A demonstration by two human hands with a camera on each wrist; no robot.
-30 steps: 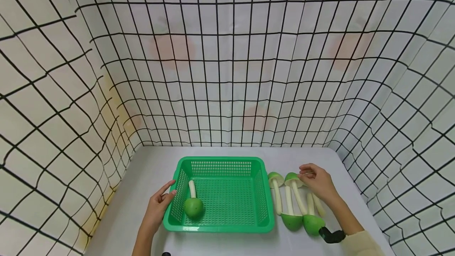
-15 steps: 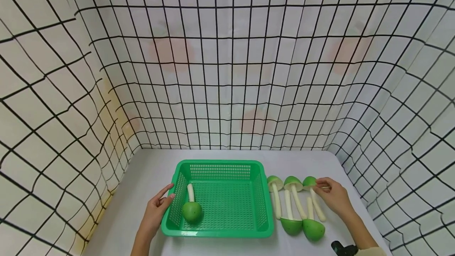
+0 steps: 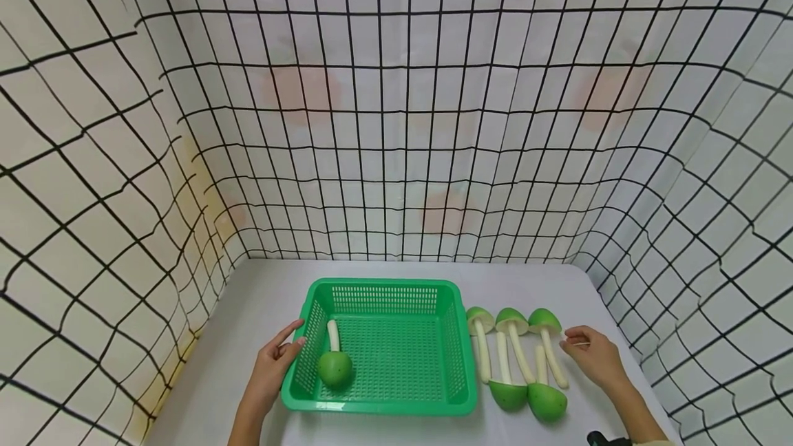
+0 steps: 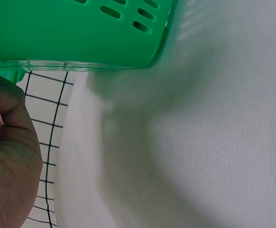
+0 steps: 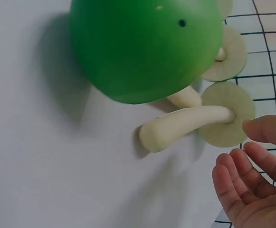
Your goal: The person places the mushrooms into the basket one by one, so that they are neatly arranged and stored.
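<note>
Fingers of my left hand (image 3: 272,363) rest at the left rim of the green plastic basket (image 3: 378,406). Inside, one green-capped mushroom (image 3: 335,369) lies at the left, its pale stem pointing away. My right hand (image 3: 596,358) hovers beside the cap of the far-right mushroom (image 3: 545,321), fingers loosely bent and holding nothing. The right wrist view shows the thumb near that pale cap underside (image 5: 228,114). Left of it in the back row lie two more mushrooms (image 3: 511,320). Two others lie in front, caps toward me, including the near-right mushroom (image 3: 548,402).
A white tabletop (image 3: 260,288) lies beneath everything. Behind it and along both sides stands a pale wall (image 3: 427,129) with a black grid. The mushroom row sits close to the basket's right side.
My right hand moves right and toward me, from the middle back mushroom past the far-right one, leaving that cap in full view. My left hand stays at the basket rim.
</note>
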